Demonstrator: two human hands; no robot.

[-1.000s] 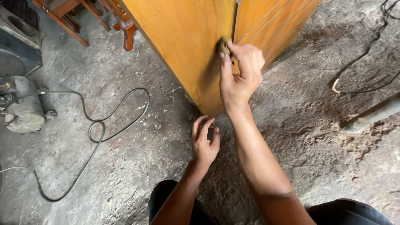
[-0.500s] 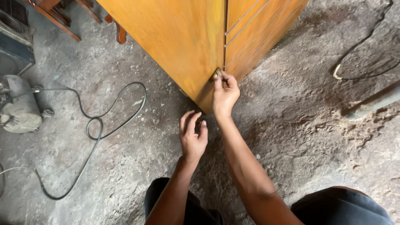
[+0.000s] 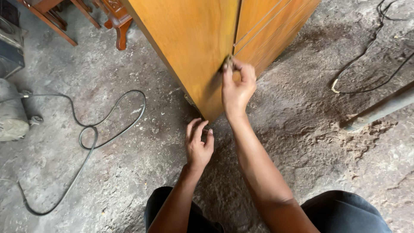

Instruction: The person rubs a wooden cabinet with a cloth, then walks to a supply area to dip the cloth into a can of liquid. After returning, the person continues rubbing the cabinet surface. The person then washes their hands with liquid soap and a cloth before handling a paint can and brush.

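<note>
Item: wooden cabinet (image 3: 194,47), orange-brown, varnished; stands upright on the concrete floor (image 3: 129,172), upper middle of the view, one vertical corner turned toward the wearer; a panelled face with grooves runs off to the right of that corner

Small dull pad (image 3: 227,64), brownish, probably abrasive paper or a rubbing block, kind not certain; pressed against the cabinet's corner edge, a little above its foot

Right hand (image 3: 236,84): closed around the pad, fingers folded over it and pushing it onto the edge; arm reaches up from lower right

Left hand (image 3: 198,144): loosely curled, fingers half bent, fingertips down on the floor just at the cabinet's bottom corner; nothing seen held in it; appears to serve as a brace

Step in hand, as judged: rubbing down the corner edge, low section; the next stroke calls for the pad kept flat to the edge and steady, even pressure, so the corner is not rounded or the varnish on the flat faces scuffed; the left hand lies near the run of the pad at the foot

Surroundings: sawdust (image 3: 340,129) spread over the floor to the right of the cabinet; grey bar (image 3: 379,110) lying slantwise at the right edge; second cable (image 3: 366,56) looping at upper right; black cable (image 3: 88,133) curling across the floor at left, leading to a grey machine (image 3: 10,114) at the left edge; carved furniture legs (image 3: 116,21), red-brown, upper left, well apart from the hands; wearer's knees (image 3: 345,211) in dark cloth along the bottom
</note>
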